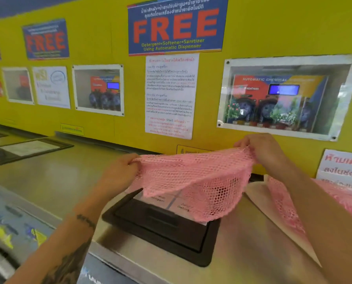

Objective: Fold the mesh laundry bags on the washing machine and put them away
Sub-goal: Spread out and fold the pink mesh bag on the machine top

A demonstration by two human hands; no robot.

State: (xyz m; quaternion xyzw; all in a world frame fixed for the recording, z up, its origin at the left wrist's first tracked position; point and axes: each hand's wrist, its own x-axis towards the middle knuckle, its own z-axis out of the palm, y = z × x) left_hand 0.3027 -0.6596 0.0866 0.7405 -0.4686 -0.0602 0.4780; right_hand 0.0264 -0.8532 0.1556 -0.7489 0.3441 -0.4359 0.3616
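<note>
A pink mesh laundry bag [193,177] hangs stretched between my two hands above the steel top of the washing machine [242,249]. My left hand [119,173] pinches its left edge. My right hand [261,148] grips its right edge, held a little higher and nearer the wall. The bag sags in the middle and its lower part touches the black detergent lid [162,230]. More pink mesh [338,201] lies on the machine top at the far right, partly hidden behind my right forearm.
The yellow wall [117,124] with posters and a paper notice [171,95] stands right behind the machine. A white sheet [261,199] lies under the pink mesh at the right. Another machine top with a black lid [27,150] extends to the left.
</note>
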